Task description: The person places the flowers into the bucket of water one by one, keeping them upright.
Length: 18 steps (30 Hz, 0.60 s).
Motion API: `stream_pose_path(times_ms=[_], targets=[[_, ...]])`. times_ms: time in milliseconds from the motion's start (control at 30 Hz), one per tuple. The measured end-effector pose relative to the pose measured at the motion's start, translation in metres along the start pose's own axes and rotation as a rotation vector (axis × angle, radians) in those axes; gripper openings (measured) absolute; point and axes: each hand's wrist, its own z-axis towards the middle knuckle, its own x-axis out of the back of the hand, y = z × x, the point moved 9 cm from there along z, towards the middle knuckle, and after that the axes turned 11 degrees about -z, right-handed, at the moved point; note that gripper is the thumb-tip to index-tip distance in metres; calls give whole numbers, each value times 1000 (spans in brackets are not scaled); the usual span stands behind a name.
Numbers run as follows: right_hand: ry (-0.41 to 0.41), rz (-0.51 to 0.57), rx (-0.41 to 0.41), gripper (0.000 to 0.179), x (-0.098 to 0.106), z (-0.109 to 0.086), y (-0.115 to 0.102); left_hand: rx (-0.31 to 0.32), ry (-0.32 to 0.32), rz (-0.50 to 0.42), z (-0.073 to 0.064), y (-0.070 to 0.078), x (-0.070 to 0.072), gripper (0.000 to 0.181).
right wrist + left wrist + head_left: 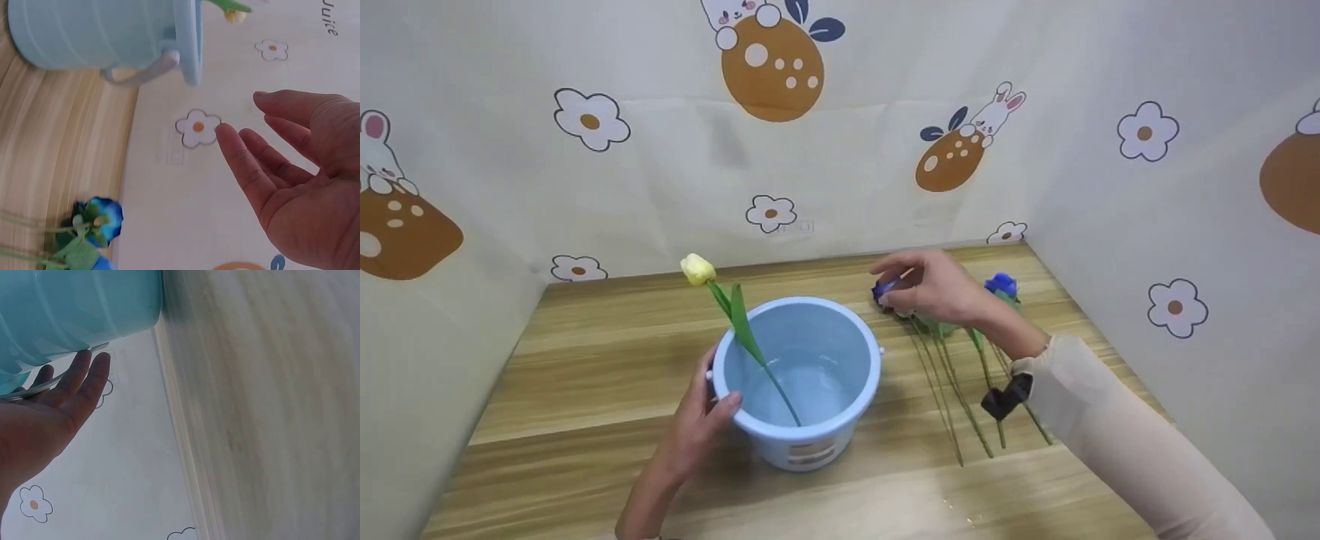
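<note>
A light blue bucket (761, 442) stands upright on the table, and my left hand (694, 424) holds its left side. The thumb lies at the rim, and the fingers are against the outer wall and handle (48, 385). One pale yellow tulip (746, 334) leans inside the bucket, its bloom above the rim. To the right, my right hand (934, 289) is raised above several blue roses (1002, 285), with nothing between its loosely bent fingers. In the right wrist view a blue rose (109, 219) lies on the table, apart from that hand (298, 180).
The flower stems (952, 397) lie side by side on the wood-grain table (585, 375), right of the bucket. Patterned cloth walls (660, 180) with printed rabbits and flowers enclose the back and sides. A black wrist device (1006, 396) sits at the right sleeve's cuff.
</note>
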Motion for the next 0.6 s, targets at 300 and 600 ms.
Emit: stream_pose_path(times_ms=[300,600], targets=[[14,21,-76,41,18,-13,47,-20,2,-8,-1,-1,0,75],[37,25,-151,41,28,-24,89,6,-12,-7,0,-1,0,74]])
